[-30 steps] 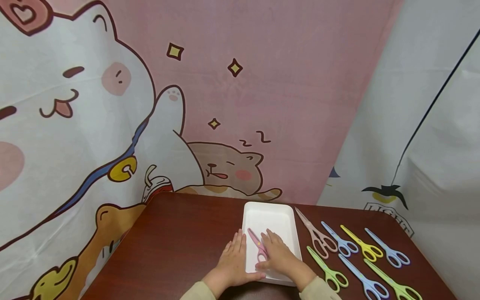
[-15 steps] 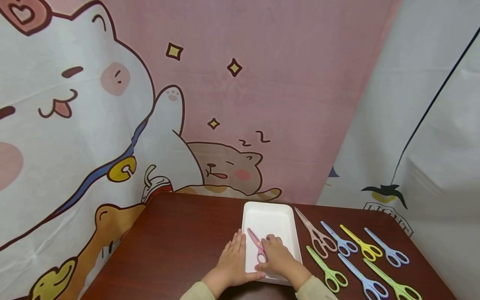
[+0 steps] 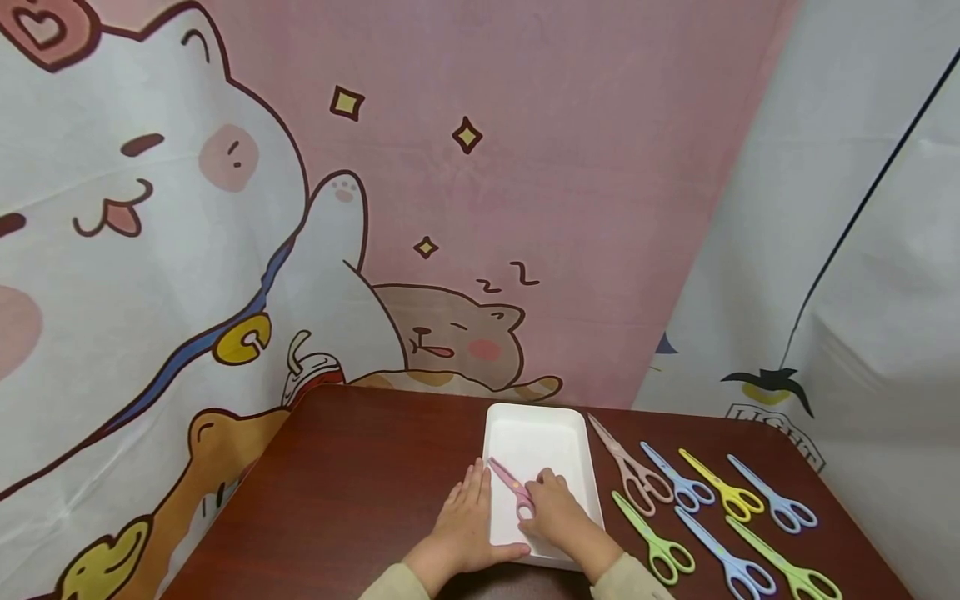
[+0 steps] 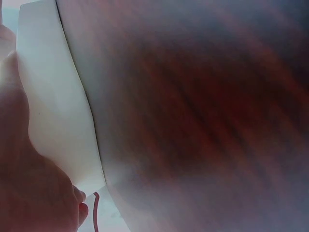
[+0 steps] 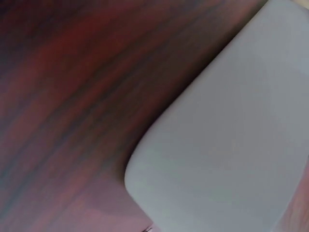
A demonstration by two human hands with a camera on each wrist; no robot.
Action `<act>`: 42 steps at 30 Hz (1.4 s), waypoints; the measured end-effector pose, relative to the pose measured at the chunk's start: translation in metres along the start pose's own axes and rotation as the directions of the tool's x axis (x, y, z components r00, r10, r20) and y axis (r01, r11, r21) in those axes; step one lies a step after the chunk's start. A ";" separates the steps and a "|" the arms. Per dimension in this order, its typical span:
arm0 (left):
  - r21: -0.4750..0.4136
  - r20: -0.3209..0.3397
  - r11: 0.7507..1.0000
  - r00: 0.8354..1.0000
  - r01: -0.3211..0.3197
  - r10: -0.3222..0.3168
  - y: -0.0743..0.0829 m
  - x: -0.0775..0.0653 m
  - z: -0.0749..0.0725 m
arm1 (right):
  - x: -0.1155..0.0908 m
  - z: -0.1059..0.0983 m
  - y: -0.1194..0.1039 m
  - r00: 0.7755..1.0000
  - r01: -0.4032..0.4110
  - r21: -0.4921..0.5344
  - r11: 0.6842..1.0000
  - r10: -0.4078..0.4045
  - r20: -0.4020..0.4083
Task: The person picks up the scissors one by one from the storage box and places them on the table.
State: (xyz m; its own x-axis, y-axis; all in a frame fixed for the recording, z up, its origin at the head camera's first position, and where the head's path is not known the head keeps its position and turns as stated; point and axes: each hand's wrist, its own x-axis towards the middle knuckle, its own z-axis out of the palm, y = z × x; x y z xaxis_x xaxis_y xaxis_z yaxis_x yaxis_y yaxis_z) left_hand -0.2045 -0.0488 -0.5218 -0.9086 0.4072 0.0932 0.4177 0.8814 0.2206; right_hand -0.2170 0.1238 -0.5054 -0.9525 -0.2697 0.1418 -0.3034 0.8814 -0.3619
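Observation:
A white tray (image 3: 551,437) sits on the dark red-brown table, with pink scissors (image 3: 508,477) lying in its left part, blades pointing away. My right hand (image 3: 564,518) reaches into the tray with curled fingers and holds the scissors by the handle; one loop is hidden under the fingers. Along the tray's left side rests my left hand (image 3: 468,523), its fingers straight and its thumb lying across the near left corner. The left wrist view shows the tray's outer wall (image 4: 58,96) beside the hand (image 4: 34,188). In the right wrist view the tray wall (image 5: 217,145) fills much of the picture.
Right of the tray lie several scissors: a large pale pink pair (image 3: 626,458), blue pairs (image 3: 678,475), a yellow pair (image 3: 720,483) and green pairs (image 3: 645,529). Behind the table (image 3: 352,475) hangs a cartoon cat cloth (image 3: 600,208).
My right hand's fingers have curled in from a flatter pose at the handle. The pink scissors have turned slightly, tip leftward. The left hand has stayed in place.

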 end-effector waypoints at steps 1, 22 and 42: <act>-0.001 0.000 1.000 1.000 -0.001 0.001 0.000 0.000 0.000 | 0.000 0.000 0.000 1.000 0.000 0.000 1.000 0.000 -0.005; -0.017 0.016 1.000 1.000 0.001 -0.001 0.002 -0.001 -0.003 | 0.004 -0.005 0.011 0.996 -0.075 0.006 0.997 0.075 -0.046; 0.003 0.011 1.000 1.000 0.007 -0.007 0.000 -0.001 0.000 | 0.000 -0.023 0.021 0.991 -0.074 -0.022 0.997 0.071 -0.114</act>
State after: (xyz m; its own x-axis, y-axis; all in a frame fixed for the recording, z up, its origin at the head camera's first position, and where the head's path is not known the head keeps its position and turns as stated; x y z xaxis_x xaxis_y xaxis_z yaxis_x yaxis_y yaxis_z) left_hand -0.2040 -0.0490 -0.5217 -0.9112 0.4040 0.0811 0.4117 0.8847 0.2187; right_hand -0.2231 0.1509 -0.4921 -0.9622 -0.1609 0.2196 -0.2318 0.9071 -0.3513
